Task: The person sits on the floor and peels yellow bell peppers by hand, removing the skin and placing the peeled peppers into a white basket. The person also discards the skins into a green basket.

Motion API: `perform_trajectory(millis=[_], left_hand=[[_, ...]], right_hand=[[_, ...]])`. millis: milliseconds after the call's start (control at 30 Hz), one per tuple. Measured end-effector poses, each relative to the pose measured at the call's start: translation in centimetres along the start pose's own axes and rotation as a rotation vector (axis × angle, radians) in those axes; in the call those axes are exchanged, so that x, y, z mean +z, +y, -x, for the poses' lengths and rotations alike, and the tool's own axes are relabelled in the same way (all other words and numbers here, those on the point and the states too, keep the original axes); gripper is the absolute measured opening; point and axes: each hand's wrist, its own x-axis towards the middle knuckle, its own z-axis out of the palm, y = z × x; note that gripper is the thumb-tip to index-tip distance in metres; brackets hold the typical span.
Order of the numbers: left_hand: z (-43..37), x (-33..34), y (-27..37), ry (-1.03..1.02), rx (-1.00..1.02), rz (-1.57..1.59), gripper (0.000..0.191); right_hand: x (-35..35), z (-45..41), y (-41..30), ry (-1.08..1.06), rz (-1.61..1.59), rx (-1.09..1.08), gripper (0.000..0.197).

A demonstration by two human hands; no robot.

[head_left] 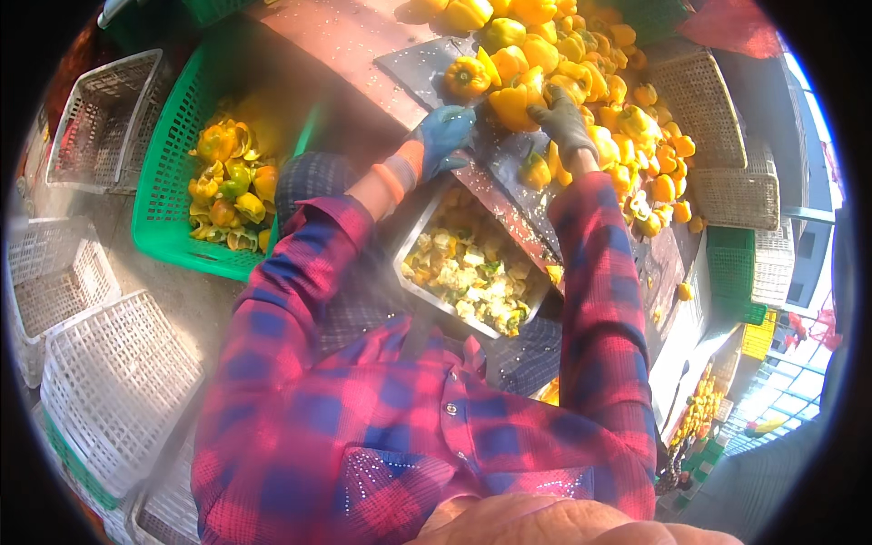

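My right hand, in a dark glove, reaches to the near edge of a heap of yellow bell peppers. Its thumb and fingers are on one large yellow bell pepper. My left hand, in a blue glove, hovers left of the seed-strewn dark board, thumb and fingers apart. I see nothing in it, though its palm is partly hidden. Below it, a rectangular metal pan contains pale seed cores and pepper scraps. To the left, a green plastic basket holds opened yellow and greenish pepper pieces.
White plastic crates stand on the floor at left, with another crate farther up. More crates are stacked beyond the heap at right. Seeds dot the reddish tabletop. A few loose peppers lie toward the table's right side.
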Motion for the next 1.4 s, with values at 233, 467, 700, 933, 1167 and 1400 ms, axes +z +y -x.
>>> perform_trajectory(millis=[233,467,700,933,1167,1400], left_hand=[[1.7,0.9,-0.7,0.130,-0.421,0.874,0.076],[1.3,-1.8,0.8,-0.070,-0.408,0.276,0.081],[3.3,-2.0,-0.6,0.135,-0.266,1.124,0.067],[0.7,-6.8,5.3,-0.076,-0.783,1.743,0.049],[1.1,-4.9,4.0,0.151,-0.472,1.222,0.065],[0.3,-1.9,6.8,0.259,-0.336,1.014,0.081]], right_hand=[[2.3,4.4,-5.8,-0.141,-0.313,0.100,0.077],[8.6,11.4,-8.7,0.185,-0.371,-0.136,0.072],[9.4,10.3,-1.7,0.074,-1.225,-0.010,0.029],[6.5,7.6,-6.9,0.237,-0.722,0.377,0.047],[6.7,4.3,-1.8,0.364,-0.417,0.132,0.057],[3.0,18.6,-11.4,-0.116,-1.405,0.184,0.043]])
